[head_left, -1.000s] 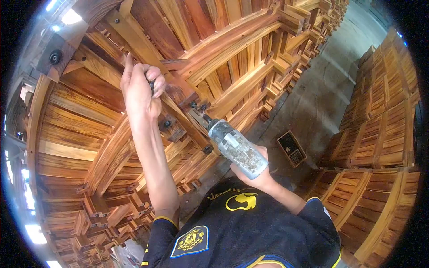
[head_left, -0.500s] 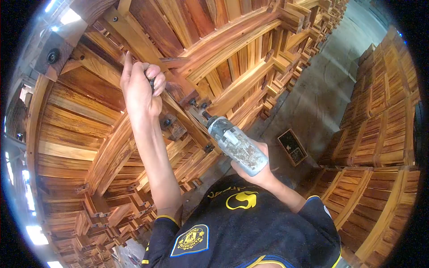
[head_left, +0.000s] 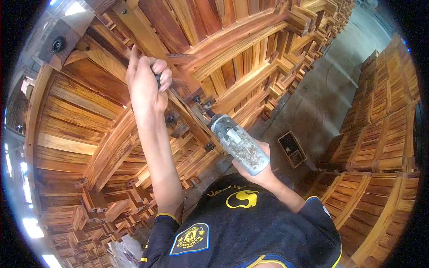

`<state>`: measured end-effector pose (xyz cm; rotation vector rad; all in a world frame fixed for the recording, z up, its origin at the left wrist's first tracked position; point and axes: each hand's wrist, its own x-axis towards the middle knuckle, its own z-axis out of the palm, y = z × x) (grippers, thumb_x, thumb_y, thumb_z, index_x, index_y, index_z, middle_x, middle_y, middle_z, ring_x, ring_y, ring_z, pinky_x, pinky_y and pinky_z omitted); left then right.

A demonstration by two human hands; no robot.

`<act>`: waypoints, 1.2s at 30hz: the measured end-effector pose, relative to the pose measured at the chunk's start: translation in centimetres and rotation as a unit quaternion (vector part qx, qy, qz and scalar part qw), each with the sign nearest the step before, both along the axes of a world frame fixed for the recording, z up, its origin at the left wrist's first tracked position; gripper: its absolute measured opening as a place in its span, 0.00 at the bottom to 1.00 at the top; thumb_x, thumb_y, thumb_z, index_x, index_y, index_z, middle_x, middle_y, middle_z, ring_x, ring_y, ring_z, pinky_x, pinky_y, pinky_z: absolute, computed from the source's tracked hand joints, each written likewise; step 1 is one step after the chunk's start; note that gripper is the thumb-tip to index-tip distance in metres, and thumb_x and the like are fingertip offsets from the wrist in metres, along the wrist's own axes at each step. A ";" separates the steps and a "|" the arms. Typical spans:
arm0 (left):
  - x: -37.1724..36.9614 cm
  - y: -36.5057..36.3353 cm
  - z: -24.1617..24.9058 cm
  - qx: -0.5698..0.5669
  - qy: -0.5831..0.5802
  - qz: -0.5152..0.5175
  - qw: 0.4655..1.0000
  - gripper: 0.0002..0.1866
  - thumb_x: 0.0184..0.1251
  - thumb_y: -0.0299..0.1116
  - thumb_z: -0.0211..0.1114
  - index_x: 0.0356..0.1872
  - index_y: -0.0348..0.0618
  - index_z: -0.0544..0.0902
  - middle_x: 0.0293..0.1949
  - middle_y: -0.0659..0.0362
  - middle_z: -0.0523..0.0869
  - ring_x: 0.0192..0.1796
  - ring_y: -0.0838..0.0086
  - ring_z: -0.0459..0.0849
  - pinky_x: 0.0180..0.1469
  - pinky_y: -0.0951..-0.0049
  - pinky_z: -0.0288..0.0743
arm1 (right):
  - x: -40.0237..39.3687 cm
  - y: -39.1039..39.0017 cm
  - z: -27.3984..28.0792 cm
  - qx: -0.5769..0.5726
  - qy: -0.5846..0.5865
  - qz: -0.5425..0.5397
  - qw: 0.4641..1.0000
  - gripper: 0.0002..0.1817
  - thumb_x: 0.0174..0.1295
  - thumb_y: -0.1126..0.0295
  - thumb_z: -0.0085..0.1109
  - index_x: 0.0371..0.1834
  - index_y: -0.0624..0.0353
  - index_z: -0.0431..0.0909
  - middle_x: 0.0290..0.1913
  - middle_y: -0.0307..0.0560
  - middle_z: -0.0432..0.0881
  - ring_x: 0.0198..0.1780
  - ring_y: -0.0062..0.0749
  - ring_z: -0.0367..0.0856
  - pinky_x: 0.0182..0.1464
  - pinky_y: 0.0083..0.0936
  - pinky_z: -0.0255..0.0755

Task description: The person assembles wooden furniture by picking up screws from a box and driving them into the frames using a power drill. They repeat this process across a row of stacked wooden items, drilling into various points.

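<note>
My right hand (head_left: 261,167) is closed around a scuffed grey power driver (head_left: 241,145), seen from above. Its black nose points up and left, right at small black fittings (head_left: 197,99) on a wooden leg end. My left hand (head_left: 147,80) is raised over the slatted wooden furniture (head_left: 85,116), index finger stretched and the other fingers curled around a small black part (head_left: 157,79), mostly hidden by them. A round black foot (head_left: 58,43) is fixed on a leg end at upper left. Another black fitting (head_left: 209,146) shows below the driver's nose.
Stacked slatted wooden pieces (head_left: 250,58) run along the far side, and more stacks (head_left: 375,129) stand at right across a grey concrete floor (head_left: 333,76). A shallow wooden box (head_left: 292,149) with dark small contents lies on the floor. Bright openings line the left edge.
The view has shifted a little, so the furniture and my left hand appear slightly farther right. The driver stays close to the same leg end, and both hands keep their hold.
</note>
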<state>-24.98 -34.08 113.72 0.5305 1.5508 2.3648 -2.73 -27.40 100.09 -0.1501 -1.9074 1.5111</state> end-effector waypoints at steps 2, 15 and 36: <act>0.0 0.0 0.0 -0.003 -0.004 0.004 1.000 0.36 0.66 0.23 0.42 0.75 0.50 0.43 0.18 0.63 0.64 0.16 0.80 0.61 0.15 0.81 0.51 | 0.0 0.0 0.0 -0.003 0.000 0.002 1.000 0.18 0.46 0.79 0.65 0.44 0.66 0.79 0.41 0.55 0.83 0.40 0.40 0.85 0.43 0.25 0.76; -0.1 0.1 -0.1 0.001 -0.006 -0.001 1.000 0.36 0.67 0.24 0.42 0.75 0.53 0.42 0.17 0.64 0.63 0.15 0.80 0.60 0.14 0.81 0.51 | -0.2 0.0 0.0 -0.018 0.004 -0.003 1.000 0.21 0.46 0.80 0.62 0.47 0.68 0.78 0.42 0.55 0.84 0.40 0.36 0.85 0.44 0.24 0.76; 8.5 -4.2 -1.1 0.156 -0.108 -0.181 0.965 0.21 0.73 0.29 0.47 0.65 0.36 0.64 0.17 0.68 0.62 0.16 0.84 0.57 0.13 0.84 0.53 | 3.5 -0.6 -2.8 -0.018 -0.009 -0.099 0.995 0.18 0.42 0.78 0.60 0.41 0.67 0.79 0.38 0.53 0.83 0.36 0.40 0.84 0.42 0.27 0.75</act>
